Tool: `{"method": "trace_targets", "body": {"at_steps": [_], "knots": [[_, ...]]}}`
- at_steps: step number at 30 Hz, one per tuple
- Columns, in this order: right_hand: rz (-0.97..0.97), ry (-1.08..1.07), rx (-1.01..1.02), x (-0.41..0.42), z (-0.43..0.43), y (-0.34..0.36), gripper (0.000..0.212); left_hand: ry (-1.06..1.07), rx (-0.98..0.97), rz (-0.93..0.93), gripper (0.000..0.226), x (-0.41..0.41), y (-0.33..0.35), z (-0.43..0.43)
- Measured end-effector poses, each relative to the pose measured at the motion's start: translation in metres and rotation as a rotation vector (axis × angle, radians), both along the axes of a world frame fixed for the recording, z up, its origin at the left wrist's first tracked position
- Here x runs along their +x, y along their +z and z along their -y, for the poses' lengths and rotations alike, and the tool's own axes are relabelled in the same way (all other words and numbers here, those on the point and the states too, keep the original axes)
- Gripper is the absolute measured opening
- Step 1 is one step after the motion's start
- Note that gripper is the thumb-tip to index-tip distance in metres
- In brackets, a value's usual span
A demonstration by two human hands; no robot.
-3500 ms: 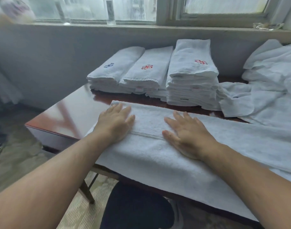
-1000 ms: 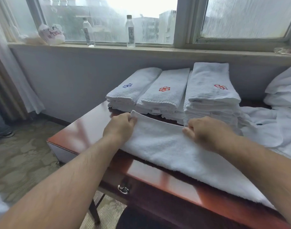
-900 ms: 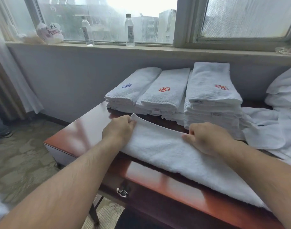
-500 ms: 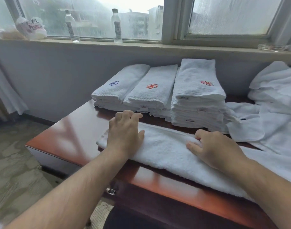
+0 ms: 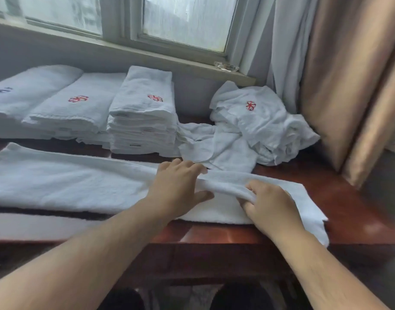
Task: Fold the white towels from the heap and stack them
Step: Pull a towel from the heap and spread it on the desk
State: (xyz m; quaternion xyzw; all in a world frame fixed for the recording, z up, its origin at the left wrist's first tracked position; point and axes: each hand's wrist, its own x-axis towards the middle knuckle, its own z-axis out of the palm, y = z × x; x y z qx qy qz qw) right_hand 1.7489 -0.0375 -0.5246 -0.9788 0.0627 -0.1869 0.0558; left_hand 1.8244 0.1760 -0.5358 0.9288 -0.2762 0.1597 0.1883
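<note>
A long white towel (image 5: 64,182), folded lengthwise, lies across the brown wooden table (image 5: 346,198). My left hand (image 5: 178,186) rests flat on it with fingers spread. Just to its right, my right hand (image 5: 268,204) pinches a raised fold of the same towel near its right end. Behind the towel stand three stacks of folded towels: a tall one with a red logo (image 5: 145,115), a lower one with a red logo (image 5: 77,104) and one at the far left (image 5: 24,88). The heap of unfolded white towels (image 5: 254,128) lies at the back right.
A wall and window sill (image 5: 169,61) run behind the stacks, with a small clear object on the sill. White and tan curtains (image 5: 339,81) hang at the right, beside the heap. The table's front edge is close to me.
The view has swung right. Both hands have slid along the towel to its right end. The left now lies flat, and the right has gathered a fold.
</note>
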Motion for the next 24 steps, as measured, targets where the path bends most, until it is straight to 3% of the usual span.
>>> {"method": "trace_targets", "body": {"at_steps": [4,7,12,16,18,24], "knots": [[-0.005,-0.108,0.003,-0.013,0.036,0.006,0.024,-0.06,0.01,-0.028,0.057,-0.009,0.0,0.04],[-0.017,-0.197,-0.04,-0.019,0.058,0.01,0.012,-0.058,-0.015,-0.038,0.047,-0.007,0.004,0.054],[-0.005,-0.317,0.07,-0.027,0.091,0.026,0.018,-0.021,-0.004,-0.013,0.04,0.005,0.01,0.063],[-0.017,-0.408,0.088,-0.019,0.12,0.038,0.007,0.006,-0.011,-0.029,0.04,0.016,0.01,0.073],[-0.027,-0.437,0.1,-0.01,0.135,0.04,0.012,0.015,-0.003,-0.033,0.04,0.022,0.008,0.077],[0.066,-0.328,0.508,0.017,0.165,0.02,0.032,0.019,-0.006,-0.017,0.04,0.035,0.002,0.081]]}}
